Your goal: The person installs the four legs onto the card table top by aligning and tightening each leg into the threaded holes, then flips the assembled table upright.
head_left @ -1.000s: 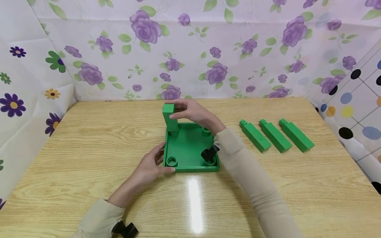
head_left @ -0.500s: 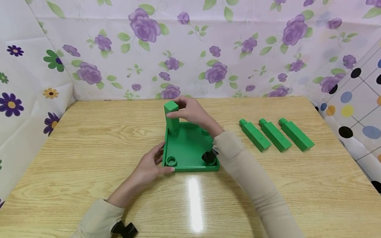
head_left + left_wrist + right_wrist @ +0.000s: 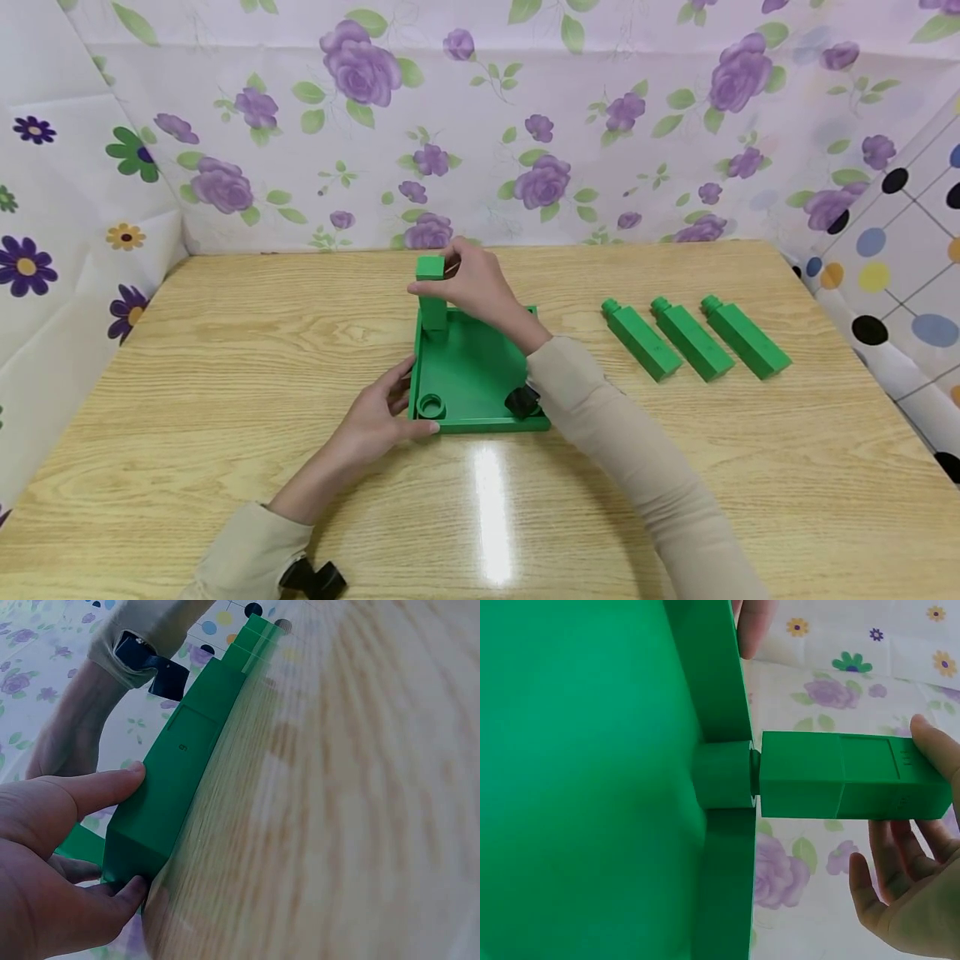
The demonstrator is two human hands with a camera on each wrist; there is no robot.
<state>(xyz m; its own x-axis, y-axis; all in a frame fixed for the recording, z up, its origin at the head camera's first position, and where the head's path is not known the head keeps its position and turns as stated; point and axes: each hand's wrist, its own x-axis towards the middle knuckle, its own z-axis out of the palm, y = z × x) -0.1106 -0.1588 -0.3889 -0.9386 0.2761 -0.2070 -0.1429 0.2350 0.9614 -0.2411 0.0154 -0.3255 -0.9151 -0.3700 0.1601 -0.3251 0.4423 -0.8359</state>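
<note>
Your right hand (image 3: pixel 480 283) pinches the green, square-sided, plastic-looking post (image 3: pixel 433 315) between thumb and fingers, with the grip narrow and near the top. The post stands about upright at the far-left corner of the shallow, square green tray (image 3: pixel 480 367), itself set toward the far edge of the wood-grain worktop (image 3: pixel 225 375). Your left hand (image 3: pixel 381 421) holds the tray's near-left corner, thumb against the near wall.

From the right wrist, a sliver of ridged neck (image 3: pixel 756 772) shows between the post and the round green socket (image 3: pixel 724 774), so the post is probably not fully seated. How far any thread has caught, you cannot tell.

The likeliest fault is a crossed thread: holding so high, a small sideways push would tilt the post and start it askew. If the thread has barely caught, letting go early could let it lean or topple over the tray's far-left corner. Turning hard could also swivel the tray, since your left hand steadies only one corner.

Mind the black wrist camera (image 3: pixel 521 402) above the tray's near-right corner; a dipping arm could knock it there. Swing your beige right sleeve (image 3: pixel 637 475) wide and you might scatter the three loose green posts (image 3: pixel 693 340) toward the worktop's right edge.
</note>
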